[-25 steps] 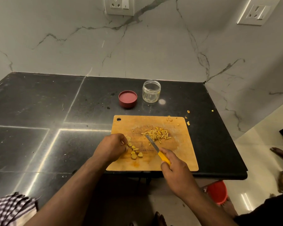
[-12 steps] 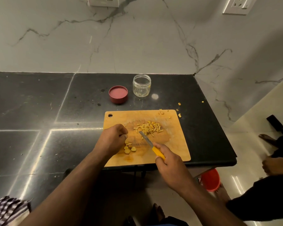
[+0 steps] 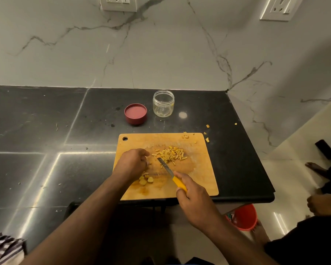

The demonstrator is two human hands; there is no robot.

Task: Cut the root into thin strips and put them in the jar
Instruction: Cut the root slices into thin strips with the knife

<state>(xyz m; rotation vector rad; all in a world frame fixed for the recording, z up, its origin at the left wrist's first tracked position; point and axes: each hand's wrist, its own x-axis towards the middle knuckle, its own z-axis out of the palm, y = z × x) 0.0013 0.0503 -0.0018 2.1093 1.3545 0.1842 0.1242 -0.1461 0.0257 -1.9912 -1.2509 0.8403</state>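
A wooden cutting board lies on the black counter. On it sits a pile of thin yellow root strips, and several thicker root slices lie nearer to me. My left hand is curled over the board beside the slices; what its fingertips hold is hidden. My right hand grips a yellow-handled knife, whose blade tip points at the strip pile. Behind the board stands the open glass jar, almost empty.
The jar's red lid lies upside down left of the jar. Small root scraps dot the counter by the board's far right corner. A red bucket and another person's hand and feet are on the floor at right.
My left hand has slid slightly up the board, past the slices. The knife stays angled toward the strip pile. The camera view has shifted a little.
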